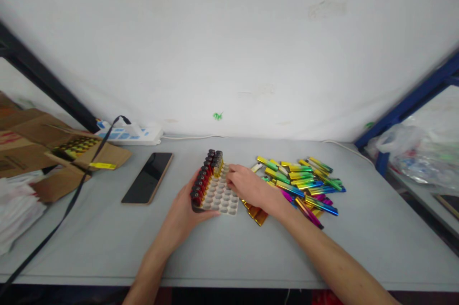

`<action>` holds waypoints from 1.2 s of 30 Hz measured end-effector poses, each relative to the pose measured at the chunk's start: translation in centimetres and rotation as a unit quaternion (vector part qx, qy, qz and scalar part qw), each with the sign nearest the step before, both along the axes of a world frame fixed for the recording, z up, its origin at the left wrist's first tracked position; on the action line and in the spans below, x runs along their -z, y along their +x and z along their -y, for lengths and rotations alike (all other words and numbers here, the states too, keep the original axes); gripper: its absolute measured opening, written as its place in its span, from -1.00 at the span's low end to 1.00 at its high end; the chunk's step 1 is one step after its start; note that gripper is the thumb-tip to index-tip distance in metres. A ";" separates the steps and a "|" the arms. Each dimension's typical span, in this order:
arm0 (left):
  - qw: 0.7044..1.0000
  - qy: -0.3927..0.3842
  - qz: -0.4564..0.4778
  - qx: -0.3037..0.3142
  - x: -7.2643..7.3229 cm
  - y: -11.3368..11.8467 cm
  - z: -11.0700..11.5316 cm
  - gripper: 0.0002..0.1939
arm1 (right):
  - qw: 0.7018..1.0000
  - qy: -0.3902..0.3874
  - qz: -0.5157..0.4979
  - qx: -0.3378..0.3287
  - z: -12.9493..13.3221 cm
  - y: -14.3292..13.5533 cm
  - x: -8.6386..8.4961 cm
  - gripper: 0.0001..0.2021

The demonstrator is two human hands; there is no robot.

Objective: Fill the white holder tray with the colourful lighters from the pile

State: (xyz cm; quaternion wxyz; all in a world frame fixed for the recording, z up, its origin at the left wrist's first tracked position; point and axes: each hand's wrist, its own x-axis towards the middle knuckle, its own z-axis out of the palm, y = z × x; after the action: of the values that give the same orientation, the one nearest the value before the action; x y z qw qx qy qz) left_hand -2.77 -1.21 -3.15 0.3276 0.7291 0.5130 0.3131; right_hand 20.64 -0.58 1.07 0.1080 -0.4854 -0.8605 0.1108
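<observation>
A pale tray with rows of round holes stands in front of me. Small upright lighters with black tops and red bodies fill its left side, and a few gold ones stand beside them at the back. My left hand grips the tray's left side and front corner, thumb along the near edge. At the tray's right rear, my right hand is closed with its fingertips pinched together; whatever they hold is hidden. Shiny multicoloured lighters lie in a loose pile right of that hand.
A dark-screened phone lies left of the tray. Further left are a white power strip, an open cardboard box with similar pieces inside, and a dark strap across the table. Plastic bags sit beyond the blue frame at right.
</observation>
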 end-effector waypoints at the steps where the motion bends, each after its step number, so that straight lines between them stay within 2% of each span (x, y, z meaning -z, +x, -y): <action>1: 1.000 -0.001 -0.001 -0.004 0.0 0.0 0.0 0.06 | 1.000 0.003 0.007 -0.001 0.1 -0.1 0.1 -0.76; 5: 1.000 0.000 -0.018 -0.013 0.1 0.0 0.1 -0.02 | 1.000 -0.011 0.017 0.015 0.4 -0.3 -0.5 -0.77; 9: 0.999 0.006 -0.032 -0.005 0.0 0.0 0.2 -0.07 | 0.997 -0.024 -0.066 0.031 0.6 0.7 -1.7 -0.82; 12: 0.999 0.004 -0.039 -0.004 0.0 0.0 0.3 -0.09 | 0.991 0.012 -0.118 0.065 0.3 3.5 -2.0 -0.81; 15: 0.999 0.007 -0.039 -0.001 0.0 0.0 0.5 -0.05 | 0.992 0.018 -0.085 0.092 -0.5 7.2 -1.4 -0.85; 17: 0.999 0.005 -0.035 0.001 -0.1 0.0 0.6 -0.02 | 0.996 -0.018 -0.040 0.071 -1.2 9.1 -0.8 -0.85; 20: 1.000 -0.004 -0.030 0.001 -0.5 -0.1 0.8 0.01 | 0.997 -0.063 -0.005 0.053 -2.1 10.4 -0.5 -0.87; 23: 1.000 -0.003 -0.030 -0.009 -1.1 -0.1 1.1 0.06 | 0.998 -0.054 0.002 0.033 -2.5 10.5 -0.8 -0.92; 26: 0.999 0.007 -0.031 -0.011 -1.5 -0.3 1.4 0.09 | 0.997 -0.011 -0.066 0.028 -2.2 10.4 -1.5 -0.86; 28: 0.999 0.013 -0.030 -0.007 -1.6 -0.4 1.6 0.13 | 0.986 -0.007 -0.153 0.068 -1.7 10.4 -1.9 -0.75; 30: 0.999 0.017 -0.027 -0.005 -1.5 -0.5 1.7 0.17 | 0.963 -0.035 -0.242 0.112 -1.3 9.9 -2.1 -0.65; 36: 0.999 0.032 -0.038 0.004 -0.7 -0.7 1.7 0.17 | 0.869 -0.083 -0.448 0.191 -0.6 6.5 -0.6 -0.57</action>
State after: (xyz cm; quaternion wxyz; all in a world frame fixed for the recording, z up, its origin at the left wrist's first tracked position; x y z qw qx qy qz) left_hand -3.43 -2.92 -2.42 0.2853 0.7525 0.5121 0.3001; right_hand 27.13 -0.01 1.67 0.4606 -0.5453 -0.5978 0.3648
